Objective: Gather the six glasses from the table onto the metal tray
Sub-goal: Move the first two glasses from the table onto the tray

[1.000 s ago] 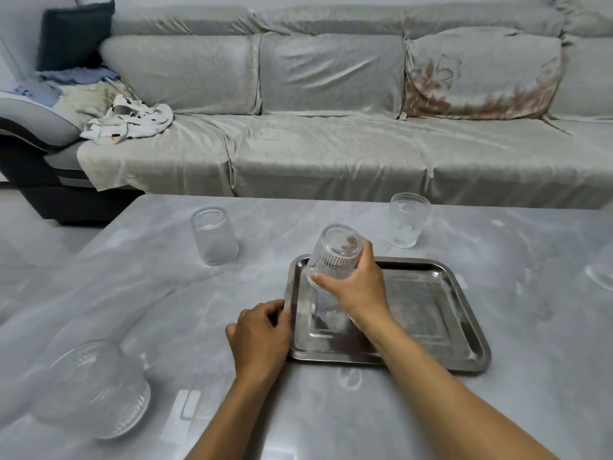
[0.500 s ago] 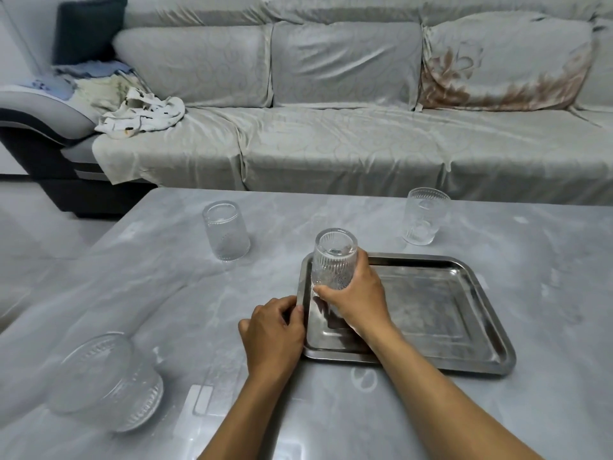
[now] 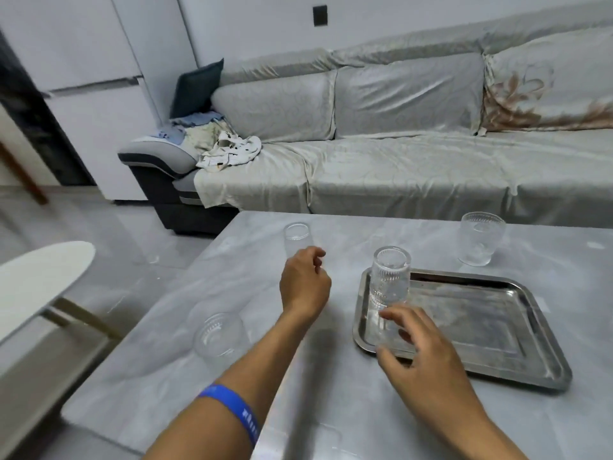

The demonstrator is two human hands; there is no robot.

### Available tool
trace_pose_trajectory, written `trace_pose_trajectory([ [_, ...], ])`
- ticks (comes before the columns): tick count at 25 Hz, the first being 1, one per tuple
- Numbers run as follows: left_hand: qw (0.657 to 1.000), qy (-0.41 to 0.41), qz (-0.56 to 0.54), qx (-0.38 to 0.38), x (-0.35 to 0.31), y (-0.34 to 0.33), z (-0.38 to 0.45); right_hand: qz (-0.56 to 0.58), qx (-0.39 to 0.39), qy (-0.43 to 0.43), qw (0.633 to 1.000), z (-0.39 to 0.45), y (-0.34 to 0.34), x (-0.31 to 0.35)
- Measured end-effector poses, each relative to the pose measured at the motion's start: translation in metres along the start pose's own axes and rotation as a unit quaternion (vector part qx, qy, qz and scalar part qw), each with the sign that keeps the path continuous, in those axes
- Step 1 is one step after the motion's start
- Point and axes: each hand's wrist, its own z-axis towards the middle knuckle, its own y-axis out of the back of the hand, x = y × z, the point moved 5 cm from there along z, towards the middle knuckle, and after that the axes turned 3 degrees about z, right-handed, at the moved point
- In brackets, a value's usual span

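Note:
A ribbed clear glass [image 3: 389, 276] stands upright in the near-left corner of the metal tray [image 3: 497, 330]. My right hand [image 3: 419, 353] hovers just in front of it, fingers apart, holding nothing. My left hand [image 3: 305, 282] is stretched toward a second glass [image 3: 297, 239] at the table's far left, its fingers curled loosely just short of that glass. A third glass [image 3: 481, 239] stands behind the tray on the table. Another glass [image 3: 220, 338] stands near the table's left edge, close to my left forearm.
The grey marble table [image 3: 331, 393] has its left edge close to the near glass. A grey sofa [image 3: 398, 161] runs behind the table. A white stool or seat [image 3: 36, 277] stands on the floor to the left.
My right hand has let go of the glass, which now stands on the tray. My left hand has left the tray's edge and reached toward the far-left glass. The view swung left.

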Motion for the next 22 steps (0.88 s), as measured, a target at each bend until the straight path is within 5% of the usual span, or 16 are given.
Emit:
trace_pose_trajectory([
  [3, 0.99, -0.051, 0.13, -0.001, -0.016, 0.013, 0.064, 0.021, -0.006, 0.006, 1.0, 0.007, 0.008, 0.002],
  [9, 0.953, 0.034, 0.265, 0.145, 0.03, -0.045, 0.121, -0.02, 0.029, -0.014, 0.999, 0.02, 0.004, -0.038],
  [16, 0.982, 0.044, 0.176, 0.056, 0.015, -0.026, 0.113, -0.018, 0.057, -0.04, 0.997, 0.02, 0.012, -0.042],
  [19, 0.995, -0.043, 0.049, -0.078, -0.037, 0.015, 0.074, 0.017, 0.004, -0.039, 0.999, 0.029, 0.031, -0.035],
  [22, 0.977, -0.186, -0.062, -0.078, -0.101, 0.04, 0.017, 0.055, -0.053, -0.024, 0.997, 0.036, 0.05, -0.019],
])
